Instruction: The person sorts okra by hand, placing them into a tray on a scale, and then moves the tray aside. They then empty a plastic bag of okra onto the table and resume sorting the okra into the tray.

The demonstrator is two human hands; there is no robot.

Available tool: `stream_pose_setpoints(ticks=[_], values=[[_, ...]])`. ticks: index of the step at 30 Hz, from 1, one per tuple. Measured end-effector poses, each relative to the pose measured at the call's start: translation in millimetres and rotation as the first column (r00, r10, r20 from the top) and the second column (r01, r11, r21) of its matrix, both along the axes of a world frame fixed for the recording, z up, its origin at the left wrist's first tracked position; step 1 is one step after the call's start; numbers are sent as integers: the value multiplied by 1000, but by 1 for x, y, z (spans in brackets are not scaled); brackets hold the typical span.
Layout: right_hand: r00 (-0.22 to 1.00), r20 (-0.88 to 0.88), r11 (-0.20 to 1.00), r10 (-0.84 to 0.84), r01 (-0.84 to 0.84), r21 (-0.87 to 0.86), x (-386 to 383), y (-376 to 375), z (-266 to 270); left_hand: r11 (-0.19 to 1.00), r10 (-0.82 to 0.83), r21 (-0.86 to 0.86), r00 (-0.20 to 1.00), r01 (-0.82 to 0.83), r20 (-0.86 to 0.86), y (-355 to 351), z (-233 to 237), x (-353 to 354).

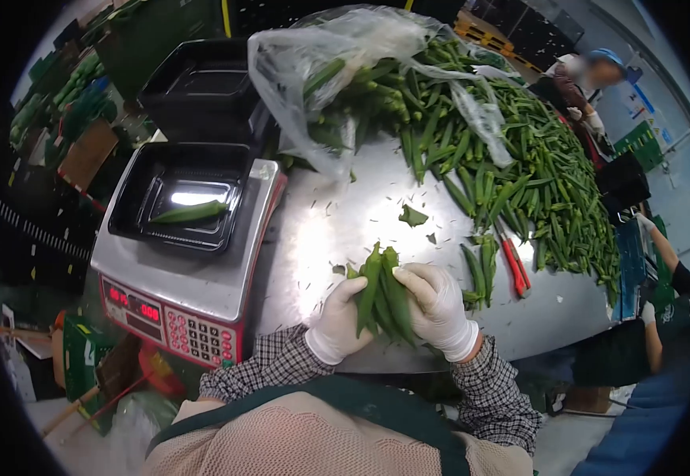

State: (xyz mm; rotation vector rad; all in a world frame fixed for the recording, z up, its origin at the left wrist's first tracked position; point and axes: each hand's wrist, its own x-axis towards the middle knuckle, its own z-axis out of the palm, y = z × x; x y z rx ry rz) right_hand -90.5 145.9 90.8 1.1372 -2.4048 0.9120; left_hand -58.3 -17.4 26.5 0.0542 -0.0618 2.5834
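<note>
Both my hands wear white gloves and meet at the near edge of the metal table [373, 190]. Several green okra pods [383, 293] are held between them, tips toward me. My left hand [339, 321] is closed round the pods' left side, and my right hand [438, 305] pinches them from the right. To the left, a black plastic tray [182, 194] with one okra pod [190, 213] in it rests on a scale [174, 274] with a lit red display. A large okra heap [543, 198] covers the table's right and far side.
Red-handled scissors [514, 266] lie right of my hands, beside a few loose pods [481, 266]. A clear plastic bag [337, 55] lies over the far okra. Black trays [198, 83] are stacked behind the scale. Other people [595, 87] are at the right.
</note>
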Motion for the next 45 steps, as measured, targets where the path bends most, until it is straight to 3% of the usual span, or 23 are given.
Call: stream_pose_setpoints(ticks=[3, 6, 9, 12, 14, 16, 18, 22, 24, 25, 28, 29, 31, 32, 34, 35, 39, 40, 42, 44, 45], values=[[999, -21, 999, -46, 46, 4, 11, -3, -3, 985, 34, -172, 997, -23, 62, 0, 7, 4], [999, -13, 999, -42, 42, -7, 14, -2, 0, 975, 26, -222, 994, -3, 104, 1, 6, 6], [999, 48, 1000, -18, 18, -15, 15, -2, -4, 901, 17, -433, 999, -3, 28, 3, 5, 8], [994, 101, 999, 31, -28, -30, 12, 1, -1, 919, 19, -395, 998, 4, 55, 4, 13, 8], [972, 234, 996, -3, 23, -83, -7, 13, 11, 933, -2, -360, 999, 20, 51, 4, 20, 7], [939, 262, 959, -221, 258, -116, -46, 41, -4, 922, -10, -385, 998, 31, 57, 0, 17, 7], [876, 191, 889, -444, 457, -32, -92, 73, -19, 912, -28, -407, 999, 40, 36, 0, 15, 6], [810, 29, 795, -586, 569, 210, -160, 86, -40, 897, -48, -438, 998, 58, 33, 3, 14, 6], [753, -22, 684, -658, 610, 401, -175, 77, -49, 899, -69, -430, 997, 79, 39, 2, 13, 5], [721, -55, 612, -690, 623, 486, -180, 73, -50, 902, -76, -424, 996, 84, 36, 1, 15, 4], [695, 125, 572, -708, 459, 680, -180, 77, -34, 904, -73, -418, 996, 84, 43, -1, 16, 4], [693, 232, 658, -682, 444, 608, -169, 78, -22, 907, -75, -412, 996, 87, 45, -1, 14, 5], [555, 733, 897, -394, 404, 177, -152, 90, -6, 915, -81, -393, 996, 93, 46, 1, 7, 6], [462, 875, 900, -146, 430, -77, -141, 95, 0, 917, -74, -390, 996, 85, 44, 2, 9, 7], [456, 851, 753, 260, 455, -474, -113, 92, 7, 919, -59, -388, 998, 66, 31, 3, 15, 8], [444, 797, 691, 408, 420, -588, -103, 94, 6, 926, -58, -371, 998, 66, 32, 4, 16, 8], [525, 682, 611, 509, 338, -716, -66, 73, 16, 955, -61, -290, 998, 68, 32, 2, 11, 7], [580, 691, 671, 431, 306, -675, -57, 68, 18, 962, -63, -264, 998, 68, 30, 2, 10, 7], [688, 674, 779, 270, 256, -573, -37, 51, 21, 962, -40, -269, 998, 52, 48, 2, 13, 8], [888, 444, 915, 116, 79, -397, -11, 24, 19, 973, -9, -232, 998, 24, 65, 4, 12, 9], [957, 278, 985, 87, -41, -165, 1, 11, 20, 981, 10, -194, 997, 5, 78, 3, 6, 13]])
